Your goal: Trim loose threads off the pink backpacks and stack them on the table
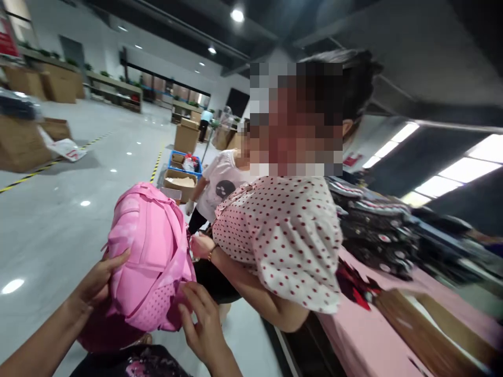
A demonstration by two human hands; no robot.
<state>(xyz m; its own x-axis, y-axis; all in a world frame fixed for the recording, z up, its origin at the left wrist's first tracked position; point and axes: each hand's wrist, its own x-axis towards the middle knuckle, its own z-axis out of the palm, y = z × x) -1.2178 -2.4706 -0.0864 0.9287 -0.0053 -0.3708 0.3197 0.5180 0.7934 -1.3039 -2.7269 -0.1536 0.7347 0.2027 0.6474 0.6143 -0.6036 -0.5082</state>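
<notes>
The pink bag [145,246] is held up here, a co-worker's hand [201,245] near its far side. The left hand [98,280] is clamped on the bag's near side, thumb uppermost, seemingly to bear its weight. The right hand [206,319] curls beside its dotted pocket [155,309], perhaps steadying it; whether that grip pinches, I can't tell.
</notes>
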